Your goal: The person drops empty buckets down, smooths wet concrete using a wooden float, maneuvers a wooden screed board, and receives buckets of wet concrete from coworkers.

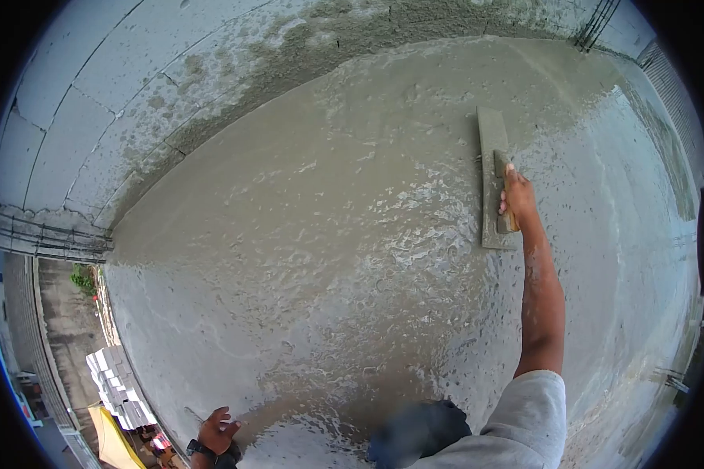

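My right hand (521,197) is closed around the handle of a long concrete float (491,141). The float's narrow blade lies against the wet grey concrete (313,211), coated with the same cement. My left hand (217,431) is low in the view, with a dark watch (200,449) at the wrist. Its fingers are loosely bent and apart, with nothing visible in them. Around the float the concrete is partly smooth; between it and my body the surface is rough, with wet, shiny ridges.
A pale block wall (125,78) splashed with cement curves along the far left. Rebar sticks out at the left edge (47,237) and the top right corner (598,27). Beyond the slab's left edge lie stacked white blocks (121,387) and a yellow cover (111,438), seemingly lower down.
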Available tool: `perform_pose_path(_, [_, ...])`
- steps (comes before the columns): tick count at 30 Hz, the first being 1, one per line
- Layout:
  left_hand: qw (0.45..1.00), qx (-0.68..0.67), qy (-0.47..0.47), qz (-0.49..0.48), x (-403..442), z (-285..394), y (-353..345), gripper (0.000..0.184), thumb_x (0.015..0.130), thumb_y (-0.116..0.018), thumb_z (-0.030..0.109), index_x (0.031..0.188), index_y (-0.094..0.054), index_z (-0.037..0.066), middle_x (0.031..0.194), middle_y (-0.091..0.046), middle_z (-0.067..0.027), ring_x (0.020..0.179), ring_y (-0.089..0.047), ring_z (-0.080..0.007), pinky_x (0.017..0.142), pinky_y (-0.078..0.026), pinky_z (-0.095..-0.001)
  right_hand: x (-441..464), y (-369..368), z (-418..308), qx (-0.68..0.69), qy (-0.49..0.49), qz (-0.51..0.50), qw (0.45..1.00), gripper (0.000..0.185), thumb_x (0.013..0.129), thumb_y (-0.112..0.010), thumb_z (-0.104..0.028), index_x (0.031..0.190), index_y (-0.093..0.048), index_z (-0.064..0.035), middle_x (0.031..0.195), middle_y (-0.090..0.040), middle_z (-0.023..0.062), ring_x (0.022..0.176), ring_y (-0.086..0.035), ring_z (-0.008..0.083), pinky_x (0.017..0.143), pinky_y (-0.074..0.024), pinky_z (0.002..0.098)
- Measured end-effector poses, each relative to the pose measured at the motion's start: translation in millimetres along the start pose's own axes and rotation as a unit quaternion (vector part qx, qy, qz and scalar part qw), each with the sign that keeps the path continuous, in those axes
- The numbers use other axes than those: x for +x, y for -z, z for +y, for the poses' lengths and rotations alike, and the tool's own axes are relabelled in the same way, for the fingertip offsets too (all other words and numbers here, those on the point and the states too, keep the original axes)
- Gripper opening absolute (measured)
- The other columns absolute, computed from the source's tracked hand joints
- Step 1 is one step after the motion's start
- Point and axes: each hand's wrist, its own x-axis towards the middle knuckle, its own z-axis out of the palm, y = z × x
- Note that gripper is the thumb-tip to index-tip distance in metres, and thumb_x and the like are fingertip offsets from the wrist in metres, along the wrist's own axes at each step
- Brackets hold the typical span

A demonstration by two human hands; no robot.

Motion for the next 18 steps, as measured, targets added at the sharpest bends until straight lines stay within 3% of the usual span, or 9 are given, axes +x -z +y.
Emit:
perform_pose_path(4, [1.000,0.000,0.007,-0.014,-5.0,15.7,-2.6,0.064,0.083,-0.078,0.035,0.133,-0.052,0.002,0.112,-0.069,-0.0212,0.093,-0.071,-0.0299,0.080,-0.057,-0.0397,65.3,33.5,26.2,0.072,-0.080,0.058,0.992,0.052,0.100,-0.049,-0.054,0.104,-0.059,-0.0038,0.069,-0.050,0.0055,0.048,-0.047,0.0167,0.047,-0.0476,0.0382])
perform_pose_path(7, [0.999,-0.010,0.012,-0.028,-7.2,12.3,-7.5,0.066,0.084,-0.077,0.036,0.134,-0.051,0.002,0.115,-0.068,-0.0221,0.096,-0.071,-0.0306,0.083,-0.057,-0.0403,94.7,10.0,25.7,0.172,-0.063,0.017,0.983,0.053,0.099,-0.049,-0.056,0.105,-0.058,-0.0042,0.071,-0.049,0.0059,0.051,-0.047,0.0172,0.050,-0.0489,0.0399])
perform_pose_path(11, [0.999,-0.024,0.038,-0.025,-18.5,16.0,-7.5,0.065,0.085,-0.076,0.036,0.135,-0.051,0.001,0.117,-0.066,-0.0237,0.099,-0.070,-0.0317,0.085,-0.056,-0.0410,113.9,-44.4,-6.7,0.129,-0.073,-0.068,0.987,0.046,0.099,-0.046,-0.059,0.103,-0.054,-0.0144,0.067,-0.047,0.0002,0.049,-0.043,0.0136,0.050,-0.0473,0.0340])
perform_pose_path(18, [1.000,0.011,-0.014,-0.012,-26.6,61.2,1.3,0.061,0.086,-0.076,0.035,0.132,-0.052,0.003,0.116,-0.066,-0.0234,0.103,-0.068,-0.0352,0.088,-0.055,-0.0427,77.7,-138.9,-35.0,0.169,-0.090,-0.216,0.957,0.046,0.100,-0.046,-0.058,0.102,-0.052,-0.0122,0.065,-0.046,0.0008,0.048,-0.042,0.0131,0.049,-0.0447,0.0326])
